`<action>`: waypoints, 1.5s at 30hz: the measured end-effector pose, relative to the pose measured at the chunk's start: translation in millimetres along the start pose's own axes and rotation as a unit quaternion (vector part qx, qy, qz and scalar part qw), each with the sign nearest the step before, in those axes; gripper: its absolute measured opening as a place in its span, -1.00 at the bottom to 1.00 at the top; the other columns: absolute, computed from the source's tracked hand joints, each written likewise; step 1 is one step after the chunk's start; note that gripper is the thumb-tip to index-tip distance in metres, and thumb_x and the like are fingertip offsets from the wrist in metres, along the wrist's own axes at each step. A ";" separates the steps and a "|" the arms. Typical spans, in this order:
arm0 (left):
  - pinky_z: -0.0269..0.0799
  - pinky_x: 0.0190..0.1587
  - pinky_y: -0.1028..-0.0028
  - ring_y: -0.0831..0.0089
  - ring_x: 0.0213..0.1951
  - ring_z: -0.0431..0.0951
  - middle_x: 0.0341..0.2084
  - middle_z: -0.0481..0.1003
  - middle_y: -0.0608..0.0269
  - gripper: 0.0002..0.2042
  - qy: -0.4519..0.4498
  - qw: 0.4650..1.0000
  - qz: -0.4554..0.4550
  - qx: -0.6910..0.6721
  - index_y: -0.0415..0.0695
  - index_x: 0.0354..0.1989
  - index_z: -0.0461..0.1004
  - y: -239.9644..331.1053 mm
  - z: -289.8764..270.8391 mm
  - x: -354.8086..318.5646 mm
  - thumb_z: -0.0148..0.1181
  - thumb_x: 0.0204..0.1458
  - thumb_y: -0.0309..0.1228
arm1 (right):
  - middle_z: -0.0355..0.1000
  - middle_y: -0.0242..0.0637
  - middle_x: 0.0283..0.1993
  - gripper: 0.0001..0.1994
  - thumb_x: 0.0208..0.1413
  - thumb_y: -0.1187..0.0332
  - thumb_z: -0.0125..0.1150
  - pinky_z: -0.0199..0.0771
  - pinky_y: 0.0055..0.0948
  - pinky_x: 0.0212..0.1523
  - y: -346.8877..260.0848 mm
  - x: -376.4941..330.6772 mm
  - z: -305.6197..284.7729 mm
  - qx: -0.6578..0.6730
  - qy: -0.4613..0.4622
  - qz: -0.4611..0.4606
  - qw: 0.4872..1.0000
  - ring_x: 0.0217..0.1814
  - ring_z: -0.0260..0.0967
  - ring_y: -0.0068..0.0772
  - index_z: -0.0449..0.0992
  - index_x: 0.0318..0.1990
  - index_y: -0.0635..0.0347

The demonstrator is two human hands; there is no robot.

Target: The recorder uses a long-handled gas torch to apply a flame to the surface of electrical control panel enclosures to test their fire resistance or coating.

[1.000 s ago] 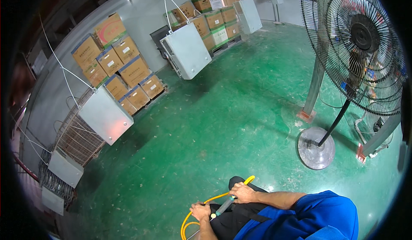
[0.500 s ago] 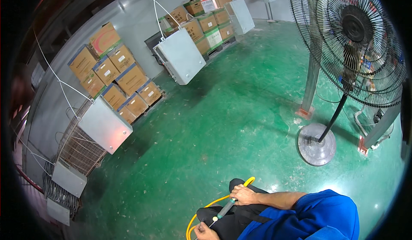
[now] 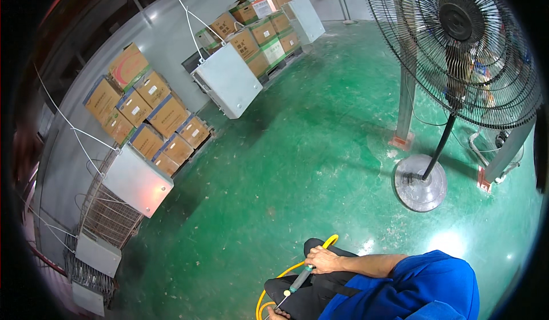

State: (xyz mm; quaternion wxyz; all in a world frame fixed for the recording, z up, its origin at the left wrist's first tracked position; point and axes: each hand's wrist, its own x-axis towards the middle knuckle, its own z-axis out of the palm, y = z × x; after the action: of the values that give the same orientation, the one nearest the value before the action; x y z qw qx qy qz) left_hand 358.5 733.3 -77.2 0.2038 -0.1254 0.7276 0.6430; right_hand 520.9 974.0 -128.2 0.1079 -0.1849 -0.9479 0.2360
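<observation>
Across my lap lies a screwdriver-like tool [image 3: 299, 280] with a grey-green handle, a small pale round piece at its front and a thin metal shaft. My right hand [image 3: 323, 260] is closed round the rear end of the handle, near my knee. A yellow hose [image 3: 283, 272] loops up past this hand and curves down beside my leg. At the lower edge of the picture, my left hand [image 3: 277, 314] is by the far end of the shaft. Its fingers look pinched together, partly cut off by the edge, and what they hold is too small to make out.
A black pedestal fan [image 3: 423, 177] stands on the green floor [image 3: 274, 165] at right, beside grey posts [image 3: 406, 102]. Pale metal boxes [image 3: 229, 80] hang on white cords along the left. Stacked cartons [image 3: 151, 108] and a wire cage [image 3: 108, 205] stand behind them.
My left hand has moved slightly down and right, lower in the picture. The right hand and tool stay nearly in place. The surroundings have shifted a little as my head moved.
</observation>
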 end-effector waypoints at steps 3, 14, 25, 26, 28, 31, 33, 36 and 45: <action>0.15 -0.68 0.50 0.54 -0.73 0.30 -0.71 0.36 0.36 -0.78 -0.007 0.999 -0.048 -0.011 -0.12 -0.34 0.58 2.0 -3.3 -0.9 0.10 0.28 -0.29 | 0.51 -0.31 -0.15 -0.59 -0.07 0.12 0.47 0.30 -0.16 0.11 1.2 0.0 1.2 0.001 -0.014 0.011 1.000 0.06 0.38 -0.21 0.61 -0.07 0.06; 0.49 -0.38 0.41 0.37 -0.44 0.54 -0.42 0.52 0.23 -0.77 -0.203 0.932 -0.157 -0.255 -0.14 -0.20 0.52 -79.8 -58.6 106.8 0.28 0.26 -0.21 | 0.54 -0.30 -0.12 -0.60 -0.08 0.13 0.48 0.30 -0.15 0.14 -2.1 0.4 0.1 0.013 0.000 0.008 1.000 0.10 0.41 -0.20 0.62 -0.07 0.04; 0.32 -0.21 0.37 0.40 -0.22 0.47 -0.31 0.48 0.35 -0.76 -0.198 0.943 0.043 -0.262 0.07 -0.21 0.41 -8.3 -17.0 42.8 0.32 0.25 -0.11 | 0.59 -0.27 -0.15 -0.62 -0.08 0.08 0.50 0.35 -0.06 0.11 -8.5 1.7 -10.2 0.100 0.028 0.063 0.993 0.07 0.45 -0.10 0.65 -0.11 0.00; 0.32 -0.20 0.36 0.40 -0.21 0.48 -0.32 0.48 0.35 -0.77 -0.207 0.941 0.060 -0.262 0.08 -0.21 0.41 0.2 -12.4 37.6 0.32 0.25 -0.12 | 0.59 -0.27 -0.15 -0.62 -0.08 0.08 0.50 0.35 -0.05 0.11 -6.1 3.6 -13.8 0.105 0.029 0.069 0.992 0.07 0.45 -0.08 0.65 -0.11 0.00; 0.39 -0.22 0.33 0.40 -0.22 0.49 -0.34 0.47 0.28 -0.80 -0.232 0.926 0.097 -0.282 0.01 -0.22 0.42 15.3 -8.3 32.6 0.29 0.28 -0.20 | 0.60 -0.24 -0.17 -0.60 -0.11 0.08 0.52 0.38 -0.04 0.08 -7.9 11.6 -26.9 0.102 0.053 0.050 0.992 0.03 0.46 -0.04 0.65 -0.11 0.02; 0.47 -0.26 0.32 0.35 -0.26 0.49 -0.37 0.47 0.23 -0.77 -0.255 0.906 0.160 -0.296 -0.11 -0.28 0.43 37.4 2.7 29.6 0.25 0.30 -0.23 | 0.60 -0.25 -0.19 -0.58 -0.14 0.09 0.54 0.38 -0.08 0.08 -9.6 26.1 -51.3 0.116 0.087 0.029 0.989 0.02 0.46 -0.06 0.65 -0.12 0.06; 0.48 -0.27 0.33 0.33 -0.25 0.49 -0.37 0.47 0.21 -0.76 -0.278 0.888 0.213 -0.297 -0.12 -0.29 0.43 55.3 8.3 25.5 0.25 0.31 -0.23 | 0.59 -0.24 -0.21 -0.59 -0.15 0.11 0.53 0.37 -0.08 0.06 -15.7 37.8 -73.1 0.101 0.098 0.008 0.990 -0.01 0.45 -0.06 0.65 -0.14 0.07; 0.51 -0.23 0.31 0.31 -0.24 0.49 -0.30 0.49 0.17 -0.72 -0.294 0.870 0.267 -0.292 -0.16 -0.28 0.46 81.2 15.2 11.7 0.25 0.30 -0.18 | 0.59 -0.23 -0.23 -0.59 -0.15 0.10 0.52 0.37 -0.08 0.03 -28.2 55.3 -104.6 0.087 0.106 -0.016 0.990 -0.02 0.45 -0.05 0.65 -0.15 0.08; 0.47 0.17 0.14 0.16 0.06 0.56 0.06 0.51 0.02 -0.38 -0.382 0.807 0.358 -0.275 -0.13 0.25 0.39 130.4 12.5 -14.4 0.34 0.19 0.04 | 0.54 -0.27 -0.32 -0.67 -0.23 0.23 0.51 0.42 -0.18 -0.04 -108.7 72.3 -183.2 0.076 0.163 -0.091 0.980 -0.14 0.48 -0.15 0.65 -0.24 0.08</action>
State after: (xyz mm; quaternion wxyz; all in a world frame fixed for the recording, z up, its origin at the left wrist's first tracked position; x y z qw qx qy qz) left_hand 315.0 763.0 43.5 0.1774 0.3487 0.3770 0.8395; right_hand 476.1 988.4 91.7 0.2954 -0.1249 -0.9098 0.2636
